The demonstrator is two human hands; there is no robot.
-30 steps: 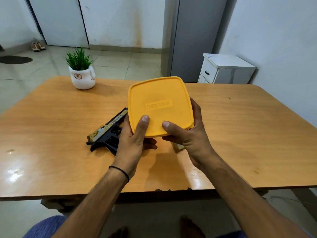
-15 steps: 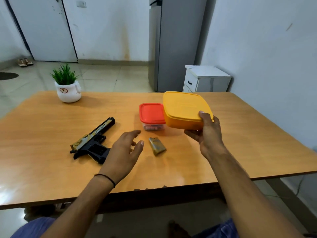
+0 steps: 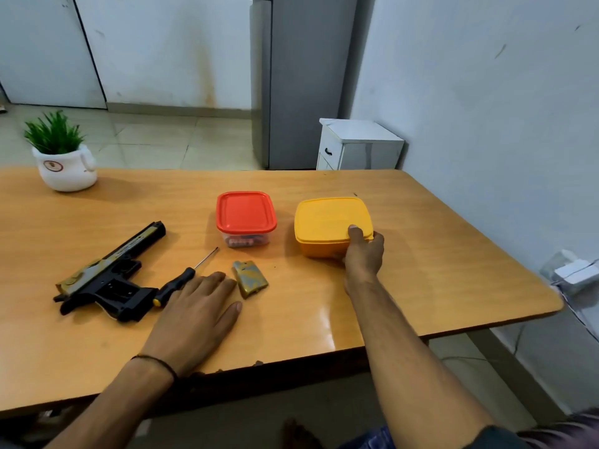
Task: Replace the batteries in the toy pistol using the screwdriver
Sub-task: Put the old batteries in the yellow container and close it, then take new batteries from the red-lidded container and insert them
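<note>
Right grip (image 3: pixel 363 256) clasps the yellow box (image 3: pixel 327 218); left grip (image 3: pixel 197 314) lies flat, fingers (image 3: pixel 212 280) straight, screwdriver (image 3: pixel 180 281) just beside it.

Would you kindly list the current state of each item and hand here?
yellow container: lid on, on table, held by right hand.
red-lidded container: closed, standing free.
toy pistol: lying on its side.
screwdriver: lying flat beside left hand.
gold cover piece: loose on table.
left hand: flat, open.
right hand: gripping yellow container.
</note>
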